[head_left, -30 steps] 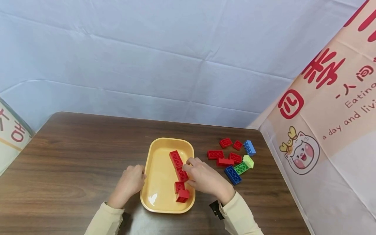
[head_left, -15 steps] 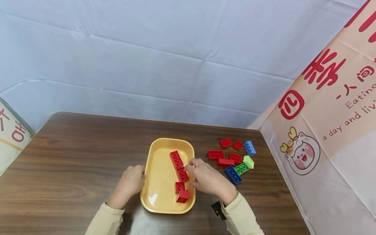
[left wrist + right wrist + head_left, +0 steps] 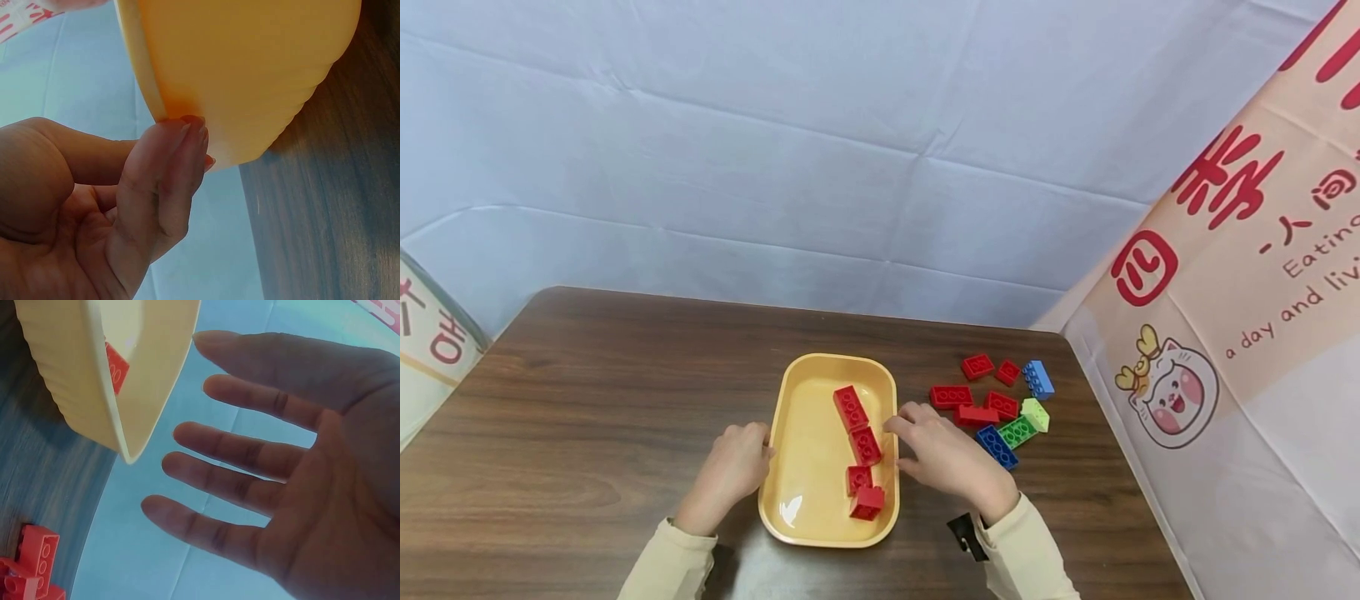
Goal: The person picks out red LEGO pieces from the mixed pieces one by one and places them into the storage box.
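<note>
A shallow yellow tray (image 3: pixel 805 442) is set on a dark wood-grain bench (image 3: pixel 587 400). Inside it, four red bricks (image 3: pixel 851 408) are lined up in a loose row along its right side, from far to near. The tray's left rim is pinched between the thumb and fingers of the left hand (image 3: pixel 737 462). The right hand (image 3: pixel 946 450) is held at the right rim, its fingers spread; whether the rim is touched cannot be told. Beyond that hand, five more red bricks (image 3: pixel 951 397) are scattered, with a dark blue brick (image 3: pixel 996 447), a green brick (image 3: pixel 1017 432), a pale green brick (image 3: pixel 1034 414) and a light blue brick (image 3: pixel 1038 379) grouped near them. Behind the bench, pale cloth (image 3: pixel 775 167) is hung.
</note>
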Action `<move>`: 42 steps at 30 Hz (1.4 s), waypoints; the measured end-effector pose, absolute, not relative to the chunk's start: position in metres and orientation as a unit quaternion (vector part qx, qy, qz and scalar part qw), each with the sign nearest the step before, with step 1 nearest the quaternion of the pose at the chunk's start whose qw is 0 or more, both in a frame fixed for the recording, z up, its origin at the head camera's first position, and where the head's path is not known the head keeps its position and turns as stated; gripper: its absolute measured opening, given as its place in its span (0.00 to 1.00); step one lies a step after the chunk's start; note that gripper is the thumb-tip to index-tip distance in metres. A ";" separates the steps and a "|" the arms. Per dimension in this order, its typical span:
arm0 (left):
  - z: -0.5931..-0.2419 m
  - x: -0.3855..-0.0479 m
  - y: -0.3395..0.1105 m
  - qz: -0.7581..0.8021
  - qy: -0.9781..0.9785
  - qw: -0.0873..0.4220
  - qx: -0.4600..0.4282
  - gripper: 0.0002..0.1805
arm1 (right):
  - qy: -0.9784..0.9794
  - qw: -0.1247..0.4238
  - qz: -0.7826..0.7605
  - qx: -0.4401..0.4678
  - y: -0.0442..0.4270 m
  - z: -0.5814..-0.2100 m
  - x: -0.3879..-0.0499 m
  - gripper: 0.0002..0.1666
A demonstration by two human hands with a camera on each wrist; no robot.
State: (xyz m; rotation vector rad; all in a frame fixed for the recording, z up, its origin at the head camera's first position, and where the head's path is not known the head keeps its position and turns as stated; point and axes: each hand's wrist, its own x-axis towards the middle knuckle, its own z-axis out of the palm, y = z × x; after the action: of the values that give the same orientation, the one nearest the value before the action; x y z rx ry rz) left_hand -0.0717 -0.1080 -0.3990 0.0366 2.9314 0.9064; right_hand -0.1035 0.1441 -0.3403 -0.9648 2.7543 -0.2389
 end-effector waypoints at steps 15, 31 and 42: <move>-0.400 -0.072 -0.108 0.299 0.953 0.041 0.010 0.07 | 0.948 0.105 -0.102 -0.284 0.165 -0.337 -0.111 0.23; -0.400 -0.072 -0.108 0.298 0.954 0.039 0.011 0.06 | 0.963 0.111 -0.106 -0.222 0.189 -0.335 -0.125 0.23; -0.400 -0.072 -0.108 0.295 0.955 0.036 0.014 0.07 | 0.962 0.112 -0.123 -0.215 0.211 -0.335 -0.135 0.25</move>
State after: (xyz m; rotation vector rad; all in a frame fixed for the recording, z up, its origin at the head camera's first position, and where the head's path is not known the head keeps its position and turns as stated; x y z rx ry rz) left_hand -0.0721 -0.1078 -0.4000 0.0421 2.9320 0.9073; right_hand -0.1354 0.2107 -0.3349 -0.6311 2.8256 -0.3616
